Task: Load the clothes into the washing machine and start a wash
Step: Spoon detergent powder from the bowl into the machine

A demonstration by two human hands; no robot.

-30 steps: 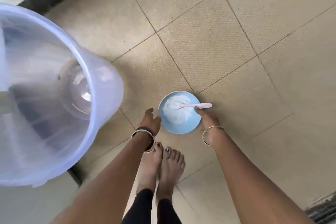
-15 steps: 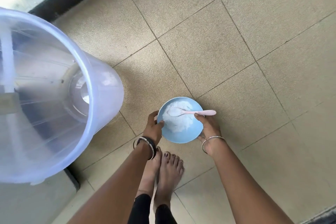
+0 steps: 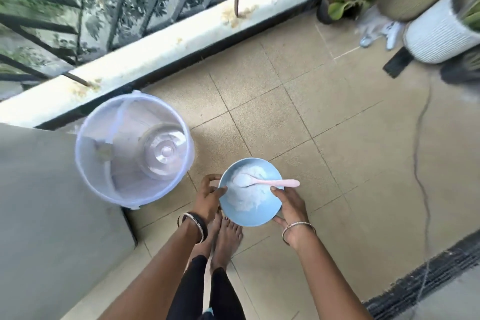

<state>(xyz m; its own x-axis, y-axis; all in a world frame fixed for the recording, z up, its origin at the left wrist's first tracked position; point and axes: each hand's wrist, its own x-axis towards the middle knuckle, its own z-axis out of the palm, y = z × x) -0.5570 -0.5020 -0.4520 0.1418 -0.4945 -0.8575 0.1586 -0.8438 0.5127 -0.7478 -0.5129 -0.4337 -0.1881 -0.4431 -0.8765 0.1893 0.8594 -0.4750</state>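
Counted: 1 translucent washing tub (image 3: 135, 149), 1 blue bowl (image 3: 259, 215), 1 pink spoon (image 3: 276, 182), 2 hands, 2 bare feet, 3 plant pots at far right; no clothes in view

Far left: grey wall ledge (image 3: 52, 210) fills the lower-left corner. The washing tub stands open-topped beside it, close under the white parapet (image 3: 155, 52) with its dark railing; inside only the round agitator disc shows

Centre: left hand (image 3: 207, 195) grips the bowl's left rim, thumb hooked over the edge, fingers curled behind. The bowl is held above the feet (image 3: 223, 236), just right of the tub and not touching it; white powder (image 3: 246, 189) heaped inside, spoon bowl sunk in the powder, handle sticking out past the right rim

Right hand (image 3: 291, 208) clasps the bowl's right rim, thumb laid on top near the spoon handle, fingers wrapped beneath

Right: open tan floor tiles (image 3: 324, 125) run clear to the potted plants; a ribbed white pot (image 3: 441, 31) is nearest. A thin cable (image 3: 420, 143) trails down across the tiles to a dark mat (image 3: 428, 278) at lower right

Versus 0.5 s ago: bowl higher off the floor, view lifted and pulled back, tub now wholly in frame, with parapet, railing and plants newly visible
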